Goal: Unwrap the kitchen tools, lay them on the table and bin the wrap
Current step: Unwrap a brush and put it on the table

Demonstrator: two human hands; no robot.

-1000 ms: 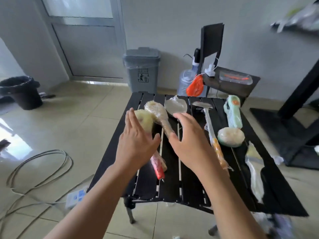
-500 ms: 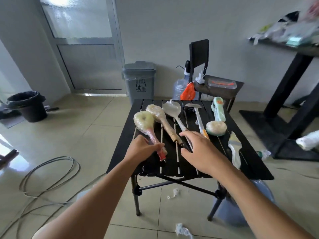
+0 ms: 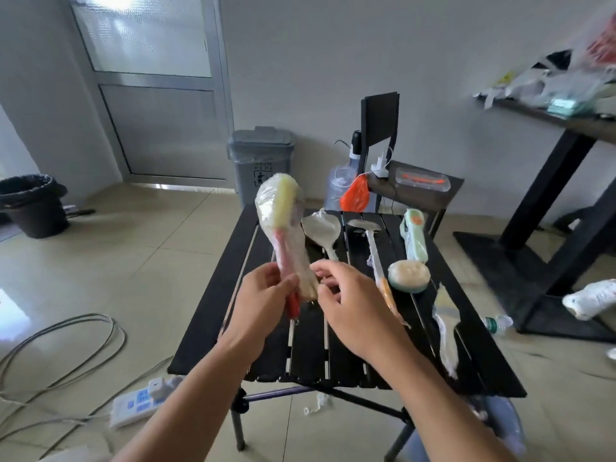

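the left hand (image 3: 263,301) grips the red lower handle of a yellow-green sponge brush (image 3: 278,201) sealed in clear plastic wrap (image 3: 300,258), fingers and thumb curled round the handle. the brush is held up above the near left part of the black slatted metal table (image 3: 206,311), head uppermost and leaning a little left, clear of the slats. the right hand (image 3: 353,311) is just beside it on the right, fingers curled, forefinger and thumb tips at the loose lower end of the wrap; whether they pinch the plastic or only touch it cannot be told through the blur

wrapped tools lie on the table behind the hands: a white plastic spoon (image 3: 321,228), a long metal ladle with an orange handle (image 3: 373,251), a mint-green handled tool (image 3: 415,235), a round pale scrubbing pad (image 3: 408,276) just beside the ladle's handle, and a pale flat tool in bunched wrap (image 3: 445,328) near the right edge

a scrap of white wrap (image 3: 315,406) lies on the tiled floor under the table. a grey lidded waste bin (image 3: 260,165) stands against the wall beyond the table, a round black bin (image 3: 31,205) far to the left, and a white power strip (image 3: 140,400) with cables on the floor at the left
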